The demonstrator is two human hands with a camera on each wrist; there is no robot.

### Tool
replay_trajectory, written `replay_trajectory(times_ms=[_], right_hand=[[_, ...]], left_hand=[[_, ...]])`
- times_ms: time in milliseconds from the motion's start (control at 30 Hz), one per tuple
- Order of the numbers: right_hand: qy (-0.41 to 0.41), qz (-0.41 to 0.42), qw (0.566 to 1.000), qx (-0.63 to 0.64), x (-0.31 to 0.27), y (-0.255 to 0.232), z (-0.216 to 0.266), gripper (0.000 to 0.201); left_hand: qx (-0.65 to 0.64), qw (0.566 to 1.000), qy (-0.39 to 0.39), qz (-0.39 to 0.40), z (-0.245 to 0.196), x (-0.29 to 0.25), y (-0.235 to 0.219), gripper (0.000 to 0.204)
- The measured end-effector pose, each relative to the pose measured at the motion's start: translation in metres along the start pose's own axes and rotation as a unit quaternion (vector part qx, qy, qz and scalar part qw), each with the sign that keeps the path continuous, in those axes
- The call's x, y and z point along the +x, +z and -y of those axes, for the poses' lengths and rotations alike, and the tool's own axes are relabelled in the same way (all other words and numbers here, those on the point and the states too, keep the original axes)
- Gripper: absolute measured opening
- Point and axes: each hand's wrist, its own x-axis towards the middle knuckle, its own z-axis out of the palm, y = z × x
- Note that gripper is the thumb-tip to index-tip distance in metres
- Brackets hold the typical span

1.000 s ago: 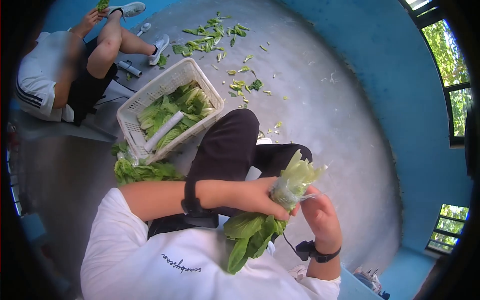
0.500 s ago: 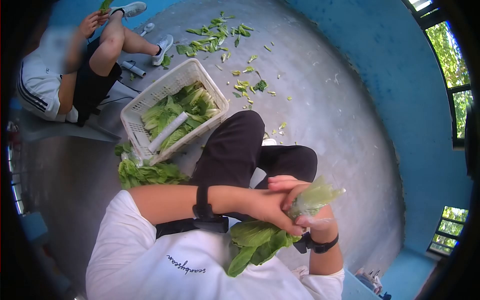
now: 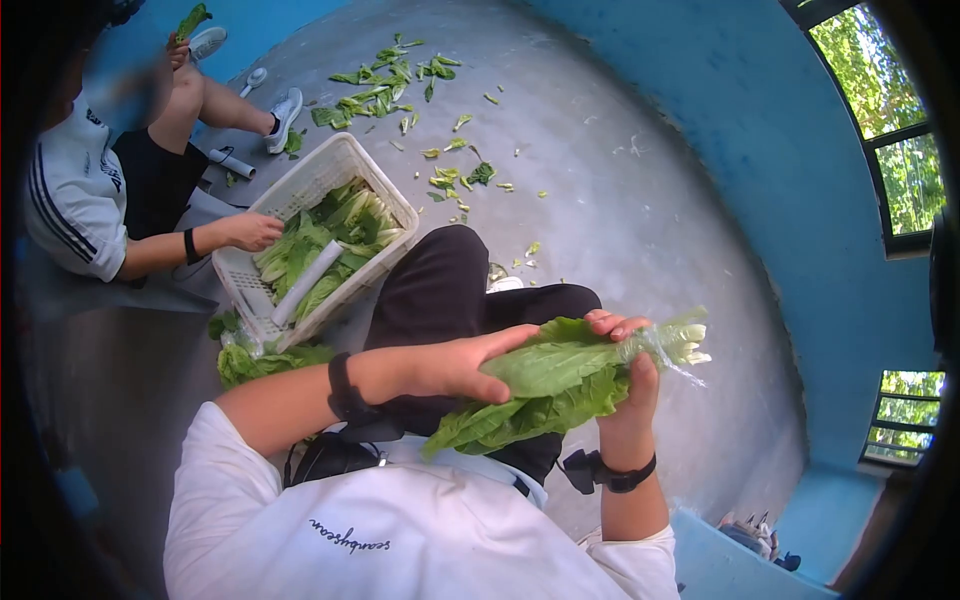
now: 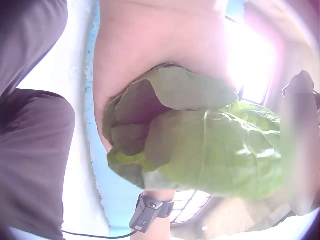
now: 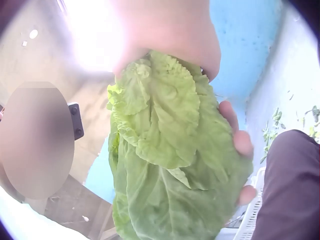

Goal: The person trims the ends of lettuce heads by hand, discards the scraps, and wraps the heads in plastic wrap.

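Observation:
A bunch of leafy greens [image 3: 560, 372] lies crosswise above my lap, its pale cut stems pointing right and its broad leaves left. Clear plastic film [image 3: 645, 347] is wound around the stem end, with a loose strand trailing. My right hand [image 3: 638, 385] grips the wrapped stems, thumb on the near side and fingertips over the far side. At the leafy end my left hand [image 3: 455, 368] holds the leaves between thumb and fingers. The right wrist view has the leaves [image 5: 170, 130] filling its middle, with left fingertips [image 5: 243, 143] along their edge.
A white plastic crate [image 3: 405, 200] of greens stands ahead to the left, a white roll [image 3: 307, 282] lying on top. Another person's hand [image 3: 250, 232] reaches over it. More greens [image 3: 262, 366] lie beside the crate. Loose leaves [image 3: 375, 100] are scattered across the floor.
The bunch has turned from leaves toward my chest to lying crosswise. My left hand has moved from the stems to the leaves. The other person's hand has come over the crate.

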Motion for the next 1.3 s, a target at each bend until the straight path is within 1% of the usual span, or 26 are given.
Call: replay_trajectory(times_ms=[67, 167, 267, 367, 467, 567, 667, 700, 800, 833, 867, 933, 967, 1033, 1067, 1100, 1133, 1167, 1200, 1267, 1300], right_hand=[[0.009, -0.013, 1.0, 0.013, -0.003, -0.001, -0.003, 0.045], [0.053, 0.02, 0.996, 0.064, -0.005, -0.008, -0.007, 0.066], [0.072, 0.058, 0.994, 0.056, -0.006, -0.004, 0.0, 0.082], [0.075, 0.084, 0.991, 0.078, -0.008, -0.004, -0.002, 0.088], [0.095, 0.121, 0.982, 0.105, -0.011, -0.013, -0.008, 0.088], [0.084, 0.168, 0.979, 0.078, -0.01, -0.011, 0.002, 0.075], [0.083, 0.221, 0.969, 0.079, -0.014, -0.002, 0.01, 0.059], [0.062, 0.245, 0.966, 0.06, -0.012, -0.001, 0.009, 0.049], [0.003, 0.286, 0.957, 0.04, -0.006, -0.014, -0.006, 0.044], [0.012, 0.27, 0.962, 0.026, -0.006, -0.015, -0.004, 0.043], [0.021, 0.235, 0.972, 0.017, -0.01, -0.012, -0.002, 0.044], [0.04, 0.163, 0.986, -0.003, -0.016, -0.001, 0.004, 0.045], [-0.017, 0.182, 0.982, -0.05, -0.009, -0.002, 0.0, 0.051], [-0.004, 0.154, 0.983, -0.105, -0.007, 0.007, -0.002, 0.057], [0.02, 0.13, 0.986, -0.107, -0.009, 0.009, -0.007, 0.066], [0.045, 0.105, 0.988, -0.108, -0.011, 0.011, -0.012, 0.079], [0.069, 0.08, 0.988, -0.108, -0.013, 0.014, -0.016, 0.095], [0.022, 0.063, 0.977, -0.201, -0.008, 0.017, -0.012, 0.091], [-0.024, 0.044, 0.955, -0.292, -0.005, 0.02, -0.008, 0.087], [-0.028, 0.08, 0.914, -0.396, -0.004, 0.008, -0.006, 0.082], [-0.008, 0.09, 0.915, -0.393, -0.004, 0.007, -0.006, 0.081]], left_hand=[[0.022, 0.999, -0.022, -0.021, -0.011, -0.002, 0.011, 0.117], [0.109, 0.992, -0.013, -0.064, -0.01, 0.001, 0.013, 0.1], [0.104, 0.993, 0.029, -0.046, -0.005, 0.001, 0.013, 0.085], [0.159, 0.985, 0.044, -0.058, -0.009, -0.003, 0.016, 0.079], [0.15, 0.987, 0.013, -0.054, -0.007, -0.007, 0.013, 0.082], [0.121, 0.99, -0.075, -0.014, -0.01, -0.01, 0.006, 0.091], [0.07, 0.99, -0.102, 0.069, -0.005, -0.01, 0.001, 0.093], [0.069, 0.986, -0.111, 0.1, -0.005, -0.011, 0.002, 0.096], [0.206, 0.968, -0.057, 0.128, -0.002, -0.013, 0.0, 0.092], [0.257, 0.954, -0.07, 0.139, -0.012, -0.013, -0.007, 0.118], [0.245, 0.963, -0.029, 0.108, -0.017, -0.016, -0.014, 0.125], [0.174, 0.984, 0.031, 0.003, -0.041, -0.015, -0.007, 0.13], [0.231, 0.967, 0.097, -0.056, -0.043, -0.014, -0.004, 0.13], [0.252, 0.955, 0.142, -0.06, -0.043, -0.007, 0.017, 0.13], [0.265, 0.948, 0.167, -0.059, -0.043, -0.004, 0.029, 0.13], [0.328, 0.93, 0.149, -0.07, -0.04, -0.002, 0.04, 0.13], [0.333, 0.928, 0.15, -0.073, -0.034, 0.003, 0.046, 0.127], [0.351, 0.917, 0.168, -0.091, -0.028, 0.007, 0.049, 0.119], [0.367, 0.905, 0.185, -0.109, -0.023, 0.008, 0.051, 0.112], [0.341, 0.923, 0.141, -0.109, -0.017, 0.01, 0.053, 0.1], [0.327, 0.931, 0.117, -0.111, -0.014, 0.01, 0.054, 0.094]])
